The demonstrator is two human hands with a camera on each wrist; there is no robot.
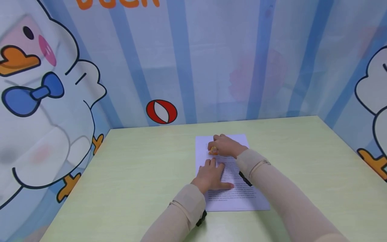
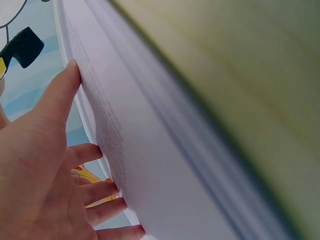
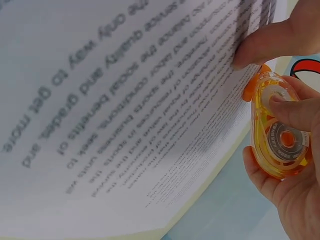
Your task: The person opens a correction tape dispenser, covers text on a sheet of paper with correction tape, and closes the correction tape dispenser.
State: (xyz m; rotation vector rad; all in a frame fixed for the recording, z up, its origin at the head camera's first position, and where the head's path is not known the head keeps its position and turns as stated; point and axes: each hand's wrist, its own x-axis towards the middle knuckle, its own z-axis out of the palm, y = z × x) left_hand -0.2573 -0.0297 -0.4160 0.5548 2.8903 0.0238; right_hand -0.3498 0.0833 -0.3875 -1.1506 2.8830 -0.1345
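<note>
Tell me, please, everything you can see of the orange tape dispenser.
The tape dispenser has a rounded, see-through casing that looks like orange-yellow plastic. Inside show a reel with an orange hub and a paler wheel; the small lettering is illegible. The right grip holds it on edge over the upper part of the printed sheet, its orange nose toward the sheet. Whether the nose touches it is hard to tell.

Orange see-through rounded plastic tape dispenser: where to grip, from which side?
Likely pinch the tape dispenser across its broad faces, at the wide rounded end, coming from opposite the white printed paper sheet. Its narrower end faces the sheet and should stay free. The bare right hand holds it.
</note>
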